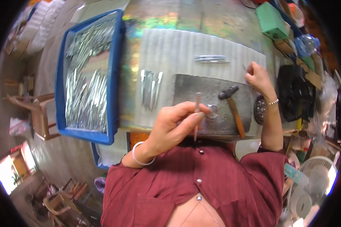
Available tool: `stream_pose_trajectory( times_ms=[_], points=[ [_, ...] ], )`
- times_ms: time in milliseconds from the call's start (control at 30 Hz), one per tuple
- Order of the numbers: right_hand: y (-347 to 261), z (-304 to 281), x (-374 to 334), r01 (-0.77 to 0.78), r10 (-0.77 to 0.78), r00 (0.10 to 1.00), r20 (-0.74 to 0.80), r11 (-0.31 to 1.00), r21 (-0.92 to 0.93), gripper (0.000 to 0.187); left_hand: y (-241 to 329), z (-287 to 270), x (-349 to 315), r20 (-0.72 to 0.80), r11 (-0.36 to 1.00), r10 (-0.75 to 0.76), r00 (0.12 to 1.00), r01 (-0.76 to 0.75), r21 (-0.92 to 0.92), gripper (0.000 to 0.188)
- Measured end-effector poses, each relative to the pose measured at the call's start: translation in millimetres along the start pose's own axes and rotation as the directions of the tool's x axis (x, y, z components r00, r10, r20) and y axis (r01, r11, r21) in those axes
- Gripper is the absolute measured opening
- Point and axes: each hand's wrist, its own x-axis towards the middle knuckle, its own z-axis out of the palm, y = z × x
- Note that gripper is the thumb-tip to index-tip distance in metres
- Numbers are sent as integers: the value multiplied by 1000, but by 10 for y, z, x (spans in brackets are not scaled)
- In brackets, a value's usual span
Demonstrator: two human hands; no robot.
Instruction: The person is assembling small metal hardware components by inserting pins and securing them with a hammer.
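My left hand [174, 123] pinches a slender shiny metal strip [197, 97] between thumb and fingers, held upright above the near edge of a dark metal plate [185, 89]. My right hand [258, 77] is closed over the right end of a white foam sheet [170, 43]; a small thin tip shows at its fingers, but I cannot make out what it is. A hammer [236, 115] with a wooden handle lies on the plate, between my hands. Beside my left fingertips is a small round shiny thing [212, 111].
A blue tray [115, 75] full of slender metal pieces stands at left. Several more pieces [150, 89] lie on the foam's left part, and a small bunch [210, 58] lies beyond the plate. A dark round dish [259, 109], a black bag [291, 90] and a fan [310, 185] are at right.
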Motion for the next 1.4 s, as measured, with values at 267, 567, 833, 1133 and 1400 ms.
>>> stream_pose_trajectory(
  times_ms=[267,567,833,1133,1400],
  points=[
    [-201,-484,-419,-112,179,979,-100,873,474,23,-194,-13,116,-8,899,394,919,-384,213,21],
    [-1616,-540,-1204,-103,-54,987,152,518,849,10,-273,86,12,12,966,112,994,-106,-236,23],
    [-1855,-397,-1276,-190,-56,975,216,300,935,18,-218,36,-18,33,981,86,996,-79,-175,17],
    [-1828,-244,-1314,-96,-55,992,110,219,971,14,-312,141,-45,-7,989,142,990,-142,-48,12],
    [-1745,-236,-1297,250,-147,968,-202,570,783,11,-269,243,-18,73,993,101,992,-106,59,12]
  ],
)
